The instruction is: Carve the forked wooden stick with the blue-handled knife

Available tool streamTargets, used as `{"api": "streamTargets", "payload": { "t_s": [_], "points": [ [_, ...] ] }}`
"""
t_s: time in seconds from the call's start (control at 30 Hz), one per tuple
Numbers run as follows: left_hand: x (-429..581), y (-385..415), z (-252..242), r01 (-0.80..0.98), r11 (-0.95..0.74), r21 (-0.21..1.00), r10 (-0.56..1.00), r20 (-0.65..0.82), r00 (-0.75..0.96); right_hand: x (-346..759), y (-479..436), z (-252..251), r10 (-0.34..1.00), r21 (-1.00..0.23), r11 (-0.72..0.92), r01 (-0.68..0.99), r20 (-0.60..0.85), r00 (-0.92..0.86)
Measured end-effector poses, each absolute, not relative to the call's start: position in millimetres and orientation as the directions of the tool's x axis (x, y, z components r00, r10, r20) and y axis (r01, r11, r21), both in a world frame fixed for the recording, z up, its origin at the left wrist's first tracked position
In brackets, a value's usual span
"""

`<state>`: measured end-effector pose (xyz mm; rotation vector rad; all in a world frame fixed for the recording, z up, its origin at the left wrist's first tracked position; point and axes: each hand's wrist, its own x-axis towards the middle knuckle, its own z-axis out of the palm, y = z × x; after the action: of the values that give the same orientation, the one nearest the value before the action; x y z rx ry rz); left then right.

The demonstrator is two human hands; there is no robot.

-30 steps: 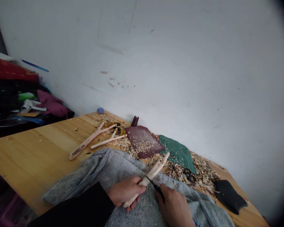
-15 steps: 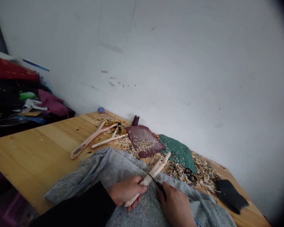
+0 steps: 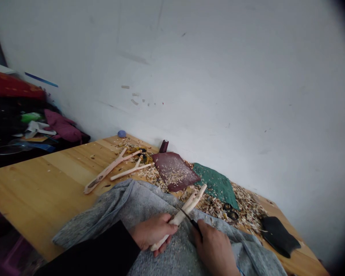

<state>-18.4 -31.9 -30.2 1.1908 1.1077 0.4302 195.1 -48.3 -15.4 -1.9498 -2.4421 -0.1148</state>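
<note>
A pale, peeled forked stick (image 3: 192, 202) points away from me over a grey cloth (image 3: 149, 199). My left hand (image 3: 153, 232) is closed around its lower part, with the butt end showing below the fingers. In my right hand (image 3: 214, 245) is a knife (image 3: 186, 214), gripped by its black handle. The dark, thin blade lies across the stick just beyond my left thumb. Part of the handle is hidden by my right fingers.
Two more peeled forked sticks, a larger (image 3: 112, 170) and a smaller (image 3: 132, 171), lie on the wooden table (image 3: 40, 184). Wood shavings (image 3: 248, 207) surround maroon (image 3: 175, 170) and green (image 3: 215, 184) sheets. A black piece (image 3: 278, 235) lies right; a wall (image 3: 218, 76) rises behind.
The view has shifted very slightly. Both hands keep their grips, and the knife blade stays on the stick with hardly any movement.
</note>
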Motion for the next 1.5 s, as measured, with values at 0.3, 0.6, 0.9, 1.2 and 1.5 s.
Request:
{"api": "streamTargets", "payload": {
  "t_s": [0.3, 0.6, 0.9, 1.2, 1.5],
  "points": [
    [-18, -33, -25, 0.289, 0.385, 0.877, 0.763, -0.478, 0.435, 192, -50, -16, 0.959, 0.024, 0.282, 0.959, 0.024, -0.283],
    [-20, -35, -21, 0.268, 0.384, 0.884, 0.767, -0.467, 0.44, 196, -47, -12, 0.989, 0.09, 0.142, 0.986, 0.025, -0.145],
    [-19, -34, -23, 0.271, 0.384, 0.882, 0.768, -0.469, 0.437, 192, -52, -22, 0.942, 0.019, 0.33, 0.944, 0.052, -0.331],
    [-18, -36, -17, 0.285, 0.386, 0.877, 0.763, -0.477, 0.437, 194, -49, -18, 0.964, 0.059, 0.264, 0.963, 0.031, -0.266],
    [-19, -33, -23, 0.265, 0.372, 0.889, 0.77, -0.455, 0.447, 194, -49, -10, 0.986, 0.068, 0.163, 0.984, 0.03, -0.165]
  ]
}}
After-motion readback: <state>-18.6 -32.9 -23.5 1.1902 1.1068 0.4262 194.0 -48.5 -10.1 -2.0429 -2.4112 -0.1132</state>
